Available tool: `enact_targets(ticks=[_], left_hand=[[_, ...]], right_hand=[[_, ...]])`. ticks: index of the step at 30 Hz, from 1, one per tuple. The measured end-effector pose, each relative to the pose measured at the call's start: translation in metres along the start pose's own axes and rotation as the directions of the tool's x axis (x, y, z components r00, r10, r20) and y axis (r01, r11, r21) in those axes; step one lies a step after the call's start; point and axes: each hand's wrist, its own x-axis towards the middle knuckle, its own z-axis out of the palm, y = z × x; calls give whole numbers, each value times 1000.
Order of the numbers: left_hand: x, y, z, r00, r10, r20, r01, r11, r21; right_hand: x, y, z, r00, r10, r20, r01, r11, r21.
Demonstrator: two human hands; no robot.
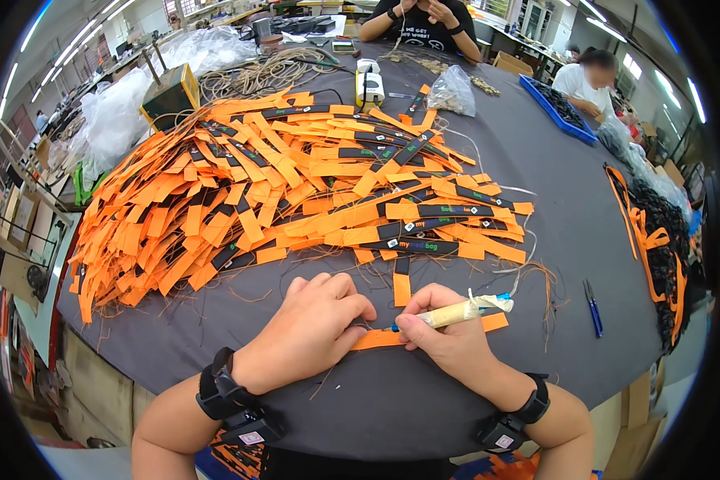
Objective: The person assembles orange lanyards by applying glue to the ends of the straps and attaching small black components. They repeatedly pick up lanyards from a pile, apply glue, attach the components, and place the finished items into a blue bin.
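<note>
An orange fabric strap (378, 339) lies across the near part of the table between my hands. My left hand (308, 324) is closed at the strap's left end, its thumb and fingers pinching there. Held like a pen in my right hand (448, 340) is a thick pen-like tool (454, 313) wrapped in cream tape, with blue showing at both ends. Its blue tip points left at the strap, beside my left fingertips. The strap's right end sticks out beyond my right hand. Just above my hands lies another orange strap with a black section (402, 282).
A large heap of orange-and-black straps (240, 192) covers the table's left and middle. Blue snips (592, 308) lie at right. Farther back are a yellow-white device (369, 83), coiled cord (268, 70), a plastic bag (452, 92) and a blue tray (558, 110). Co-workers sit across the table.
</note>
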Motion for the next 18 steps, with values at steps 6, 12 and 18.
enact_targets(ticks=[6,12,18], left_hand=[[2,1,1,999,-26,36,22,996,84],[-1,-1,8,999,2,-41,0,999,51],[-2,0,9,998,8,-57,-8,1000,7]], right_hand=[[1,0,1,1000,-10,6,10,1000,-10],[0,1,0,1000,-29,8,30,999,-28],[0,3,0,999,-28,19,29,998,-52]])
